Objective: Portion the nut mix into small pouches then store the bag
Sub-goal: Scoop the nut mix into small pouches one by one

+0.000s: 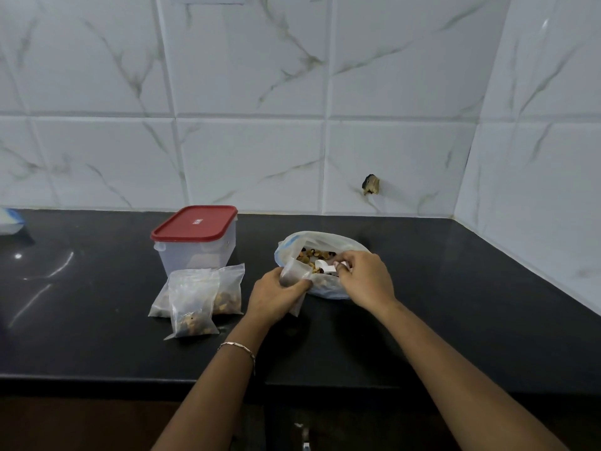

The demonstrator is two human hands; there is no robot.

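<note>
A large clear bag of nut mix (325,242) lies open on the black counter (455,304), its mouth facing me. My left hand (273,296) grips a small clear pouch (292,271) held open at the bag's near edge. My right hand (364,276) is over the bag's mouth, fingers closed on a small white scoop (325,265) that points toward the pouch. Three filled pouches (195,297) lie in a pile to the left of my left hand.
A clear box with a red lid (195,237) stands behind the filled pouches. A white and blue item (9,219) sits at the counter's far left edge. Tiled walls close the back and right side.
</note>
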